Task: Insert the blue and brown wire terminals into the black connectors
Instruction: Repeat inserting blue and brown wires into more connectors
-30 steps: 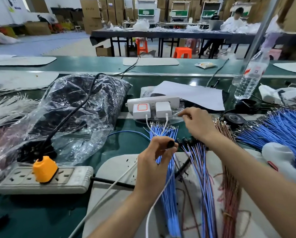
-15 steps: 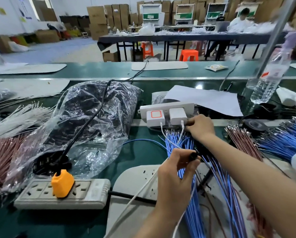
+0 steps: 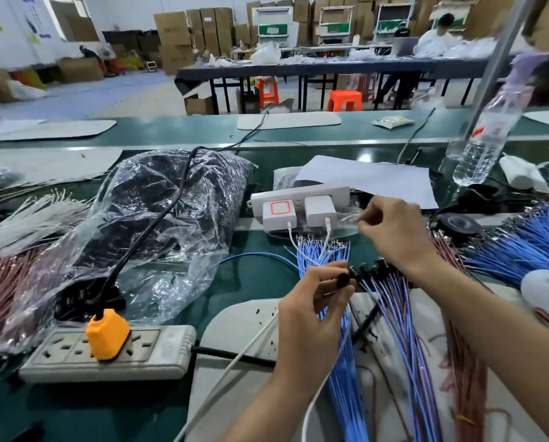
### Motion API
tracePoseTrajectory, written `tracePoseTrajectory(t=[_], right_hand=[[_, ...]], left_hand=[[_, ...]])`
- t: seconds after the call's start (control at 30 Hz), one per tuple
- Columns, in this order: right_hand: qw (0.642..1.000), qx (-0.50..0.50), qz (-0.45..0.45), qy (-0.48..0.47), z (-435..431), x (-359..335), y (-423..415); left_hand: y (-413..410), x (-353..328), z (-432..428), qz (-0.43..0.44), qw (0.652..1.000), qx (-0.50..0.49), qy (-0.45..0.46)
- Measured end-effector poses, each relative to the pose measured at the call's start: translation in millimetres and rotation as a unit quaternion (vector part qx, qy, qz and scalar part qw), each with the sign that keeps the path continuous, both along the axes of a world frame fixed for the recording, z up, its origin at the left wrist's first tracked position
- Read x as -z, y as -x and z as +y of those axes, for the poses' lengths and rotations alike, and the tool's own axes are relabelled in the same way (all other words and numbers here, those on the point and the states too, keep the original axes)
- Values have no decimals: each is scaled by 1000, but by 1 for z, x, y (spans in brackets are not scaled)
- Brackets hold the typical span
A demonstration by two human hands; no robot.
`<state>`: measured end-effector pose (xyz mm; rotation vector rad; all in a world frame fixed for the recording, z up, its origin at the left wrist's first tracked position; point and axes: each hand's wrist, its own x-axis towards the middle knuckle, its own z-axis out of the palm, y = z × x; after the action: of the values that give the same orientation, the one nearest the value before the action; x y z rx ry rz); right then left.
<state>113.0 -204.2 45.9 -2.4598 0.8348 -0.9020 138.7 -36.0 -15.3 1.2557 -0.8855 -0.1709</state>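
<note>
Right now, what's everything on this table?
Thin blue wires: many, blue, one bundle in the middle, another far right.
Thin brown wires: many, brown, right of the middle bundle, more far left.
White wires: many, white, far left.
Small black connector: one, black, held mid-table; more rowed beside it.
Grey power strip: one, grey, near left, holding an orange plug.
White power strip: one, white, middle back, with two white chargers.
Clear plastic bag: one, clear over dark contents, left of middle.
Clear water bottle: one, clear, back right.
White paper sheet: one, white, behind the white strip.
Left hand: one, pinching the connector.
Right hand: one, pinching near the chargers; hold unclear.
</note>
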Motion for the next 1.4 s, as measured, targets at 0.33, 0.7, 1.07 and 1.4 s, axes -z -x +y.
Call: tracePoseTrajectory(t=[0.33,0.7,1.07,1.4], right_hand=[[964,-152,-110,-190,58,31,78],[869,-184,-272,-369,53,27,88],[858,-252,-272,-355,60,20,90],[926,-234,-169,-244,54,22,92]], left_hand=[[10,-4,1,-60,997,23,-45],[11,-4,0,-84,994,16,-68],[9,-2,0,-94,992,12,-77],[8,-3,-1,-121,986,-24,-114]])
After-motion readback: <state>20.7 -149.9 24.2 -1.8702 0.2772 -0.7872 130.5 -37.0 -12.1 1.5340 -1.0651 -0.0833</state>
